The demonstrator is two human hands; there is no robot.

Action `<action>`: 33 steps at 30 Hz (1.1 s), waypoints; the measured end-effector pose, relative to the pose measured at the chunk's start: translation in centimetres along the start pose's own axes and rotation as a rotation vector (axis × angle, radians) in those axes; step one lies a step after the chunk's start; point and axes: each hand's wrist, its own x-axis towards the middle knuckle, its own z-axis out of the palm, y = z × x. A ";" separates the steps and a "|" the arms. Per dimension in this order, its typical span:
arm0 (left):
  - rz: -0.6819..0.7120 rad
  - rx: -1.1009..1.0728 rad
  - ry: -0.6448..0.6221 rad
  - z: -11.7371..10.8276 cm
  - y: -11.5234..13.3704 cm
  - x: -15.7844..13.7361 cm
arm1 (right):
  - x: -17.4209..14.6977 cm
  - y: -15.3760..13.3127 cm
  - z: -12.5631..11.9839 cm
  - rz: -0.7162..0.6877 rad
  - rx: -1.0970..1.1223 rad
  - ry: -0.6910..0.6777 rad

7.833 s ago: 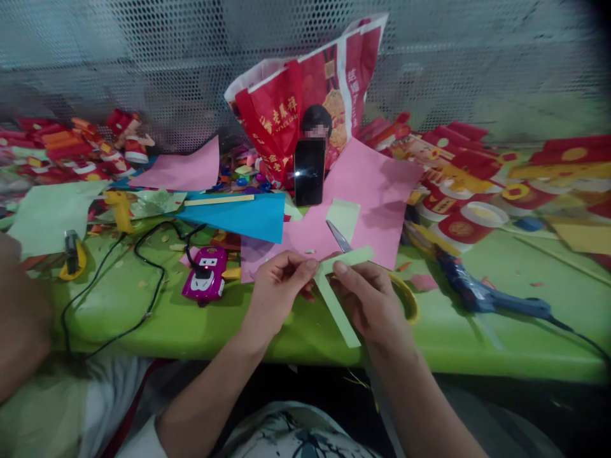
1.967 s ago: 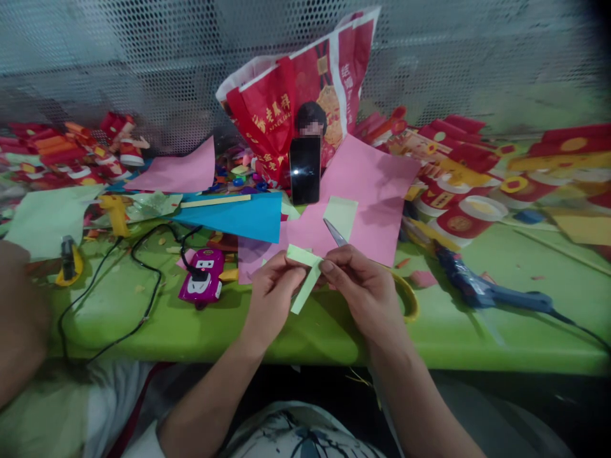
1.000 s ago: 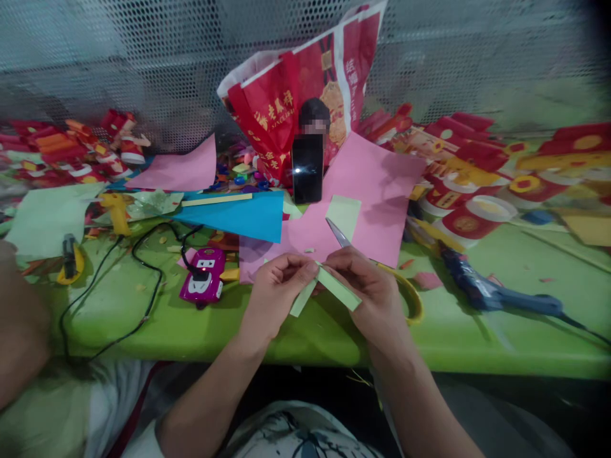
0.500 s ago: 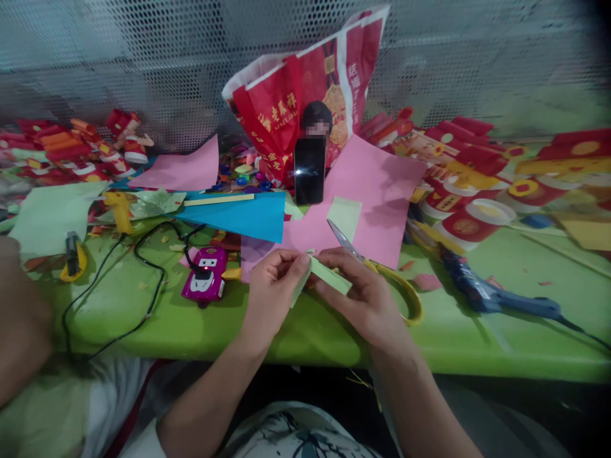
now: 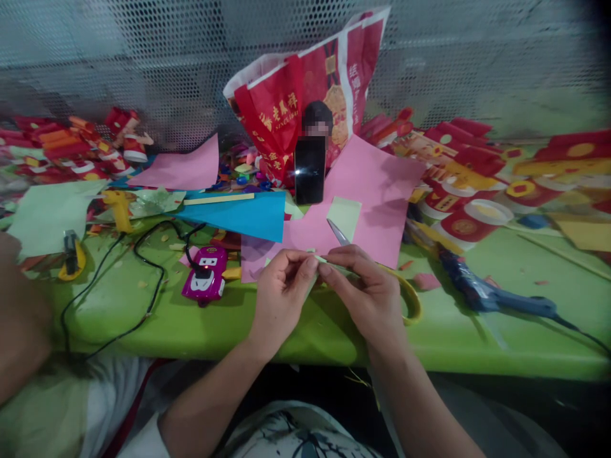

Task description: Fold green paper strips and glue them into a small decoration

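I have both hands closed in a pinch: my left hand [image 5: 281, 296] and right hand [image 5: 370, 292] grip the pale green paper strip [image 5: 329, 262] between thumb and fingertips, above the lime green table's [image 5: 157, 324] near edge, probably to keep it taut. At one o'clock the yellow-handled scissors [image 5: 403, 289] lie under my right hand; the purple toy car [image 5: 206, 275] sits at nine.

Scissors [image 5: 382, 280] directly behind hands [image 5: 329, 292]

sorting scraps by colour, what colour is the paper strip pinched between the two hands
Pale green, seen in the head view: the paper strip is mostly hidden between left hand and right hand.
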 end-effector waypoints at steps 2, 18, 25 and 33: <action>0.003 -0.003 -0.002 0.0 0.0 0.0 | 0.1 0.2 0.0 0.020 0.038 -0.006; -0.003 0.058 -0.017 -0.2 0.2 -0.1 | 0.1 -0.2 0.0 0.053 0.050 -0.032; -0.119 0.021 -0.061 -0.7 0.0 0.2 | 0.3 -0.3 -0.4 0.148 0.004 -0.060; -0.161 -0.066 -0.120 -0.8 0.0 0.2 | 0.3 0.1 -0.4 0.194 0.064 -0.093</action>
